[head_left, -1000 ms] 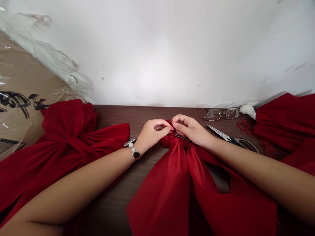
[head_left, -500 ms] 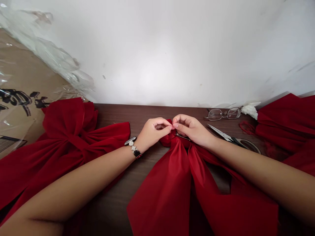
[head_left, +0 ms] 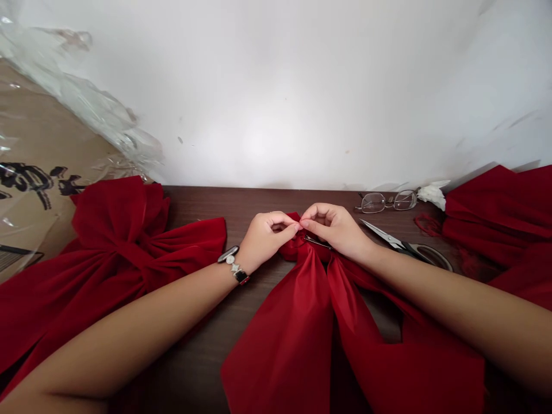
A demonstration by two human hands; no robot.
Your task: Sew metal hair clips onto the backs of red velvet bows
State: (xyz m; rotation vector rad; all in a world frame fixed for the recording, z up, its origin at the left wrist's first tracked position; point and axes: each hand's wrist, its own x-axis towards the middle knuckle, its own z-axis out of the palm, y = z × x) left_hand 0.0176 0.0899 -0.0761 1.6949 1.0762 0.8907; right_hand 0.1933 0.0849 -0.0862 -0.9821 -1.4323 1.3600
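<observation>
A red fabric bow [head_left: 284, 339] lies on the table in front of me, its long tails spread toward me. Above its gathered middle, my left hand [head_left: 272, 234] pinches with thumb and forefinger. My right hand [head_left: 334, 230] pinches at the same spot, its fingertips touching those of the left. Whatever is between the fingertips is too small to make out. Just below the right hand, a thin metal pin or clip [head_left: 318, 242] lies across the bow's middle. A watch [head_left: 228, 253] and a charm bracelet [head_left: 238, 270] circle my left wrist.
Another red bow [head_left: 125, 241] lies at left, before a plastic-wrapped cardboard box [head_left: 47, 121]. At right are scissors [head_left: 394, 241], eyeglasses [head_left: 388, 201], a crumpled white tissue [head_left: 432, 195], red thread [head_left: 426, 225] and more red fabric [head_left: 495, 213]. A white wall [head_left: 267, 92] backs the table [head_left: 202, 198].
The view has shifted slightly. Both hands stay pinched together over the bow's middle, with the left wrist turned a little.
</observation>
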